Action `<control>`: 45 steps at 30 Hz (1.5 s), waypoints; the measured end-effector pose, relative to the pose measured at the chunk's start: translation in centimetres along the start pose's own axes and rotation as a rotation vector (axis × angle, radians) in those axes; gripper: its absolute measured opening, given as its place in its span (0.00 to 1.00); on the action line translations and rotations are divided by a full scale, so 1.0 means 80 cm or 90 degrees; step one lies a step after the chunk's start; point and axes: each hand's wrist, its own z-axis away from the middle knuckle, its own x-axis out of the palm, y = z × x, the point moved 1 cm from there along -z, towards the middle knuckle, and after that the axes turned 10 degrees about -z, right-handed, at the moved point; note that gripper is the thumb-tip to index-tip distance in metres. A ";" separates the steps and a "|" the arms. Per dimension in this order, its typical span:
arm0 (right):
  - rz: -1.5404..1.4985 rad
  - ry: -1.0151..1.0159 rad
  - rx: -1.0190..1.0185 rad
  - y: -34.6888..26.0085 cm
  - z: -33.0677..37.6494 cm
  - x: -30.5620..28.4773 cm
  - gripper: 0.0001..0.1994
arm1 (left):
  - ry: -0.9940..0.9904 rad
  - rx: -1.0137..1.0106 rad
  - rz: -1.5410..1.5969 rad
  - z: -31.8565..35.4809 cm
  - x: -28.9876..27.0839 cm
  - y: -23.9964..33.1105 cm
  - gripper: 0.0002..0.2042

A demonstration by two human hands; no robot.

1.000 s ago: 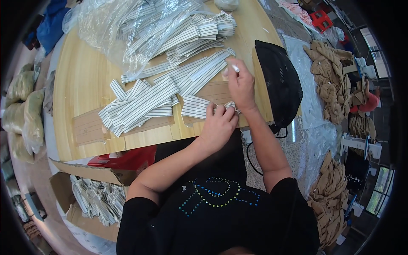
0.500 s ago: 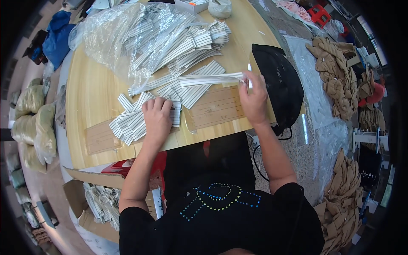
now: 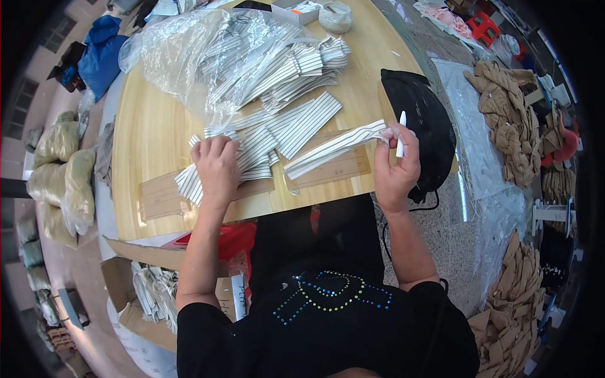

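My right hand [image 3: 398, 170] pinches one end of a folded white fabric strip with dark stripes [image 3: 334, 149], and a white pen [image 3: 401, 133] stands up between the same fingers. The strip's other end slants down toward the table's near edge, over a flat brown cardboard piece [image 3: 340, 171]. With fingers bent, my left hand [image 3: 217, 171] grips at a spread of striped fabric pieces [image 3: 255, 148]; its fingertips are partly hidden. Beyond it, a larger heap of striped pieces [image 3: 315, 63] lies partly under a clear plastic bag [image 3: 170, 57].
The wooden table [image 3: 135, 126] carries a black bag [image 3: 419, 126] at its right edge and a round jar [image 3: 335, 17] at the back. Below left, an open carton [image 3: 120, 290] holds more striped pieces. Brown garments [image 3: 501, 120] lie in piles on the right.
My right hand has drawn the striped strip nearer and to the right, off the other pieces. My left hand has shifted left and slightly away across the striped pieces. The view has shifted a little.
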 end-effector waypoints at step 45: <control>0.206 -0.261 0.232 0.084 0.032 -0.034 0.24 | -0.309 0.160 0.150 0.031 0.027 0.252 0.37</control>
